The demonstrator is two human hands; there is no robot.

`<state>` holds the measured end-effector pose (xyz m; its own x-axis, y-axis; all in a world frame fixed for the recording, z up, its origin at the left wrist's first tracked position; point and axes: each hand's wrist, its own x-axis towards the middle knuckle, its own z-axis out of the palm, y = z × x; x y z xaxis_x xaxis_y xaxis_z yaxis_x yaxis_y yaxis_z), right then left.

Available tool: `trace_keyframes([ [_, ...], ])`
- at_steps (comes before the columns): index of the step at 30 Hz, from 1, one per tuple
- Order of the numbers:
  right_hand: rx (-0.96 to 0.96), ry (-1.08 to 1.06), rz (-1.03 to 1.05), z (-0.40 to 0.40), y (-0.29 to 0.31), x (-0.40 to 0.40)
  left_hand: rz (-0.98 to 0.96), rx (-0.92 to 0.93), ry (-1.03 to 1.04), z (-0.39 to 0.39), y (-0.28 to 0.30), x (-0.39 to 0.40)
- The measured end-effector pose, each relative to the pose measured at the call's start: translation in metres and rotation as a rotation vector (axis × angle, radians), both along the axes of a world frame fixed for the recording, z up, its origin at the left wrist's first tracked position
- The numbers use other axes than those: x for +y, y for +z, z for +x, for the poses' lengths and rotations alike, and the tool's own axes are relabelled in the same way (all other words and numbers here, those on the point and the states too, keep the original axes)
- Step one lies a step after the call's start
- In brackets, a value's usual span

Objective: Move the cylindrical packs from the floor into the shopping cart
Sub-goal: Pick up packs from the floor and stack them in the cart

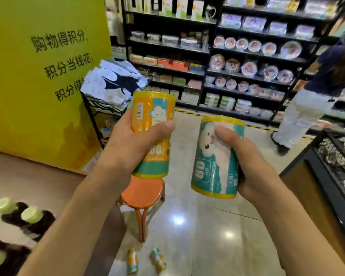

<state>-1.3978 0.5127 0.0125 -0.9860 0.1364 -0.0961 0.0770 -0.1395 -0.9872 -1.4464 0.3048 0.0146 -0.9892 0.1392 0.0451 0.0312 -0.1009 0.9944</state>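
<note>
Cylindrical packs (143,260) on glossy tiled floor (207,236)

Both bare forearms reaching up from bottom of frame toward centre. Left hand (135,144) at centre-left, fingers curled round orange pack (153,124), thumb laid across its front, pack held upright. Right hand (253,168) at centre-right, slightly lower, thumb on front of teal pack (215,156), palm and fingers wrapped behind. Hands apart, packs not touching.

Head camera looks forward-down, close above both forearms
</note>
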Motion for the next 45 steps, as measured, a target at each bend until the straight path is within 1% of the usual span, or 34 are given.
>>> trace_keyframes([
  [3,0.026,0.097,-0.005,-0.012,0.009,-0.013,0.043,0.014,0.107,0.015,0.010,-0.021],
  [8,0.026,0.377,-0.009,-0.030,0.011,-0.032,0.076,0.029,0.323,0.061,0.008,-0.036],
  [11,0.038,0.604,-0.003,-0.033,0.012,-0.051,0.072,0.002,0.505,0.100,0.003,-0.037],
  [13,0.034,0.772,-0.005,-0.027,0.011,-0.066,0.084,-0.010,0.668,0.135,0.000,-0.035],
  [18,-0.016,1.149,-0.033,0.012,0.006,-0.111,0.098,-0.024,0.996,0.234,-0.002,-0.029],
  [21,-0.036,1.346,-0.036,0.053,0.005,-0.138,0.075,-0.033,1.178,0.295,0.004,-0.025],
  [23,-0.009,1.454,-0.028,0.083,0.007,-0.155,0.056,-0.012,1.290,0.332,0.009,-0.023],
  [26,0.027,1.577,-0.027,0.128,0.011,-0.178,0.014,0.000,1.401,0.384,0.012,-0.021],
  [30,0.061,1.741,-0.031,0.199,0.015,-0.209,0.026,0.037,1.523,0.454,0.011,-0.020],
  [34,0.079,1.879,-0.013,0.281,0.009,-0.239,0.078,0.047,1.645,0.534,0.004,-0.018],
  [38,0.070,1.969,-0.030,0.373,0.006,-0.268,0.058,0.049,1.742,0.626,-0.003,-0.025],
  [42,0.028,2.058,-0.043,0.472,0.002,-0.293,0.082,0.058,1.884,0.723,-0.002,-0.029],
  [45,-0.022,2.109,-0.050,0.541,-0.002,-0.306,0.088,0.031,1.986,0.789,-0.006,-0.030],
])
